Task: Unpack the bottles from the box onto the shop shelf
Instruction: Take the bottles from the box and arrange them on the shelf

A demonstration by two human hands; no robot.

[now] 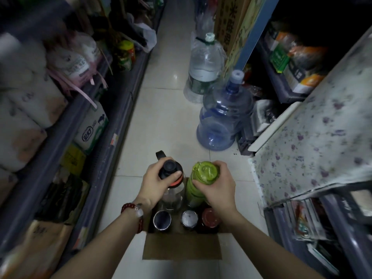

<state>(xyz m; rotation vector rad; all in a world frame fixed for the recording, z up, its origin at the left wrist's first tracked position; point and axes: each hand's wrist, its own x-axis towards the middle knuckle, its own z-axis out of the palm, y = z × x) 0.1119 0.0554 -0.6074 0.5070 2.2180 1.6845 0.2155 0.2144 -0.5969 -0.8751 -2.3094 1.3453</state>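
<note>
Above the box (182, 246), hands gripping bottle caps

Left hand (156, 179) covers part of black cap of clear bottle (173, 195); right hand (216, 185) hides side of green bottle (196, 190). Box (182, 247) interior mostly hidden; only tops of 3 other bottles show. Left shelf (50, 125) goods blurred, labels unreadable. Right shelf (322, 228) dark, cut by edge.
</note>
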